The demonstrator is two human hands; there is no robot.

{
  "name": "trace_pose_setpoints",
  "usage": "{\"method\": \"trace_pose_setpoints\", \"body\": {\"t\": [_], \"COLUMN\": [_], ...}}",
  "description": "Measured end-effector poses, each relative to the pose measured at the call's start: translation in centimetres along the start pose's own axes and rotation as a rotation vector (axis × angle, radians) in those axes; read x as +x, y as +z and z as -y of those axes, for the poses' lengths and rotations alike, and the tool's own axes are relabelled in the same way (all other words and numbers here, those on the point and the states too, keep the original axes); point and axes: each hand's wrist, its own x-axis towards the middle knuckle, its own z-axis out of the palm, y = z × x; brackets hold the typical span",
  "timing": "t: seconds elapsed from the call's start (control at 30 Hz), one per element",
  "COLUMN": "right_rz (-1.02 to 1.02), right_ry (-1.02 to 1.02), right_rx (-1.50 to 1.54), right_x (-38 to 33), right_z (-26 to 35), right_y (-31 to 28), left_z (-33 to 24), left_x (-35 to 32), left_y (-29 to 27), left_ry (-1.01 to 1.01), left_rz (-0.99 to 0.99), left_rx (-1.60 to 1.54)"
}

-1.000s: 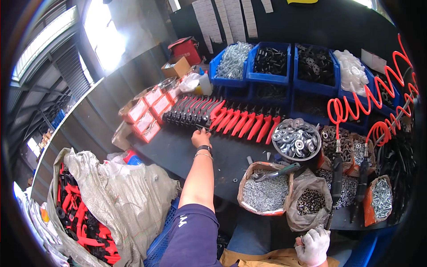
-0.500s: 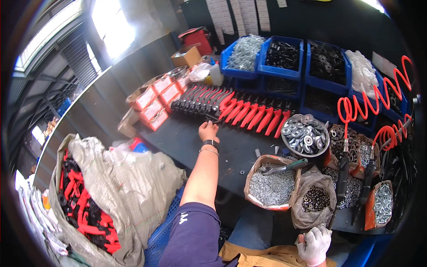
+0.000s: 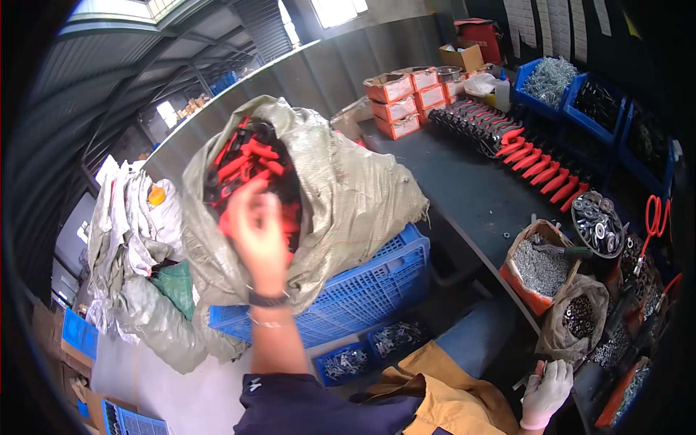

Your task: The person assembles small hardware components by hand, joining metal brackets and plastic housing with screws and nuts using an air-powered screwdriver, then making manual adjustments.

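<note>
The shed had corrugated metal walls, and a dark table [image 3: 471, 188] ran along the person's right, loaded with hardware. To the left of it a big woven sack [image 3: 348, 196] sat on a blue plastic crate [image 3: 362, 290], its mouth gaping upward and stuffed with red-handled tools [image 3: 250, 163]. Those tools lay just beyond the left hand [image 3: 257, 232], up and slightly left of it, jumbled so that their handles pointed every way, with no one long axis to speak of. The left hand was much the nearer; it was raised in front of the sack's mouth, arm stretched forward from the shoulder, wrist banded by a dark strap, fingers loosely spread and blurred. I could not tell whether it had hold of anything. The right hand [image 3: 545, 391], in a white glove, rested low by the table's near edge, fingers curled, well apart from the sack. Farther along the table lay a row of red-handled pliers [image 3: 536, 163], orange boxes [image 3: 406, 101] and bags of screws [image 3: 540, 264].
</note>
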Motion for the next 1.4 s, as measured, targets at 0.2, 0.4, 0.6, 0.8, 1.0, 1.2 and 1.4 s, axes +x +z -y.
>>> {"method": "trace_pose_setpoints", "body": {"t": [0.2, 0.4, 0.6, 0.8, 1.0, 1.2, 1.4], "right_rz": [-0.145, -0.13, -0.243, -0.527, -0.029, -0.361, -0.753], "right_ry": [-0.072, -0.032, 0.395, 0.622, 1.033, 1.01, 0.404], "right_rx": [-0.082, 0.375, 1.504, 0.125, -0.383, -0.017, -0.254], "right_x": [-0.8, -0.6, -2.8, -0.4, 1.8, 0.4, 4.2], "right_z": [-0.2, -0.7, -5.1, -22.3, -33.0, -34.7, -20.5], "right_y": [-2.2, -3.4, -7.0, -18.8, -16.2, -18.3, -20.1], "left_z": [13.3, 18.1, 21.5, 13.4, -5.6, -18.2, -17.2], "left_x": [3.7, 5.6, 8.4, 6.0, -1.3, -13.5, -16.4], "left_y": [-0.3, -3.1, 9.4, 9.3, 7.4, 21.0, 25.2], "left_ry": [0.319, 0.488, 0.659, 0.558, 0.211, -0.208, 0.453], "left_rz": [0.528, 0.446, 0.522, 0.28, 0.295, 1.28, 0.838], "left_rx": [0.79, 0.967, 0.443, 0.028, -0.164, -0.842, -0.119]}}
